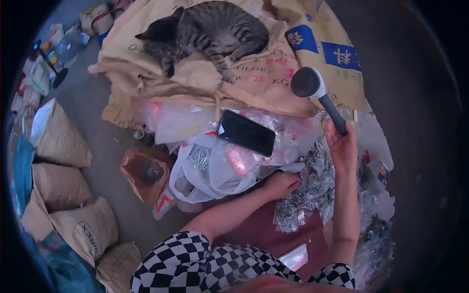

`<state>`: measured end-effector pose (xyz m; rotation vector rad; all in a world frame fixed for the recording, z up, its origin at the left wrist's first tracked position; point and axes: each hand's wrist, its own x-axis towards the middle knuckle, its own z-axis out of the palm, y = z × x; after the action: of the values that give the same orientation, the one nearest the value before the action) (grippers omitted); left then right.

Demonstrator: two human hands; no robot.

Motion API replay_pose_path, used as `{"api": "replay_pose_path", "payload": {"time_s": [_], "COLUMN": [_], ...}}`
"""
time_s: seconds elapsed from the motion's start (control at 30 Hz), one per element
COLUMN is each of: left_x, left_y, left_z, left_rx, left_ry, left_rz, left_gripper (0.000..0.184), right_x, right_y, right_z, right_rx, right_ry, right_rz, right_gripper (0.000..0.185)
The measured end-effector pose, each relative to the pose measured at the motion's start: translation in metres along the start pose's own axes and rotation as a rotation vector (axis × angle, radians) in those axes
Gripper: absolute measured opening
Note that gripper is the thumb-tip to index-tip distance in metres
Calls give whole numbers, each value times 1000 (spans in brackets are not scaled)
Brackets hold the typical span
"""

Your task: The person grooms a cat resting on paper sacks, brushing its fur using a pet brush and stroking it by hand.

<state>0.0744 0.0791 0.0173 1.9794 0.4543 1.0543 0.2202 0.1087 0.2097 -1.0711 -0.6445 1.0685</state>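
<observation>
My right hand (pixel 342 146) is closed round the dark handle of a brush-like tool (pixel 308 82) with a white collar and a round dark head, held up at the right. My left hand (pixel 282 185) rests at the left edge of a heap of small clear bags of metal screws (pixel 312 183); its fingers are curled, and what they hold, if anything, is hidden. Above it, a black phone (pixel 246 133) lies on clear plastic bags. Left of the hand is a white plastic bag (pixel 193 183) with screws inside.
A striped cat (pixel 215 34) lies on brown paper sacks (pixel 264 90) at the top. An open brown paper bag (pixel 144 168) stands left of the white bag. Full sacks (pixel 88 227) line the lower left. A maroon surface (pixel 264 224) shows near my body.
</observation>
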Motion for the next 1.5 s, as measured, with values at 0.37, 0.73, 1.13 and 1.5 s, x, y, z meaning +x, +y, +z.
{"api": "replay_pose_path", "payload": {"time_s": [0.37, 0.73, 1.13, 1.5], "left_x": [0, 2, 3, 1], "left_y": [-6, -5, -2, -5], "left_z": [9, 9, 6, 8], "left_rx": [33, 42, 57, 63], "left_ry": [-16, -8, -16, -9], "left_rz": [-7, -2, -18, -8], "left_gripper": [12, 13, 15, 15], "right_x": [10, 8, 9, 1], "right_y": [24, 35, 39, 41], "right_z": [0, -11, -18, -2], "right_rx": [310, 293, 320, 225], "right_ry": [-150, -74, -141, -36], "right_rz": [211, 238, 269, 227], "right_gripper": [43, 47, 50, 52]}}
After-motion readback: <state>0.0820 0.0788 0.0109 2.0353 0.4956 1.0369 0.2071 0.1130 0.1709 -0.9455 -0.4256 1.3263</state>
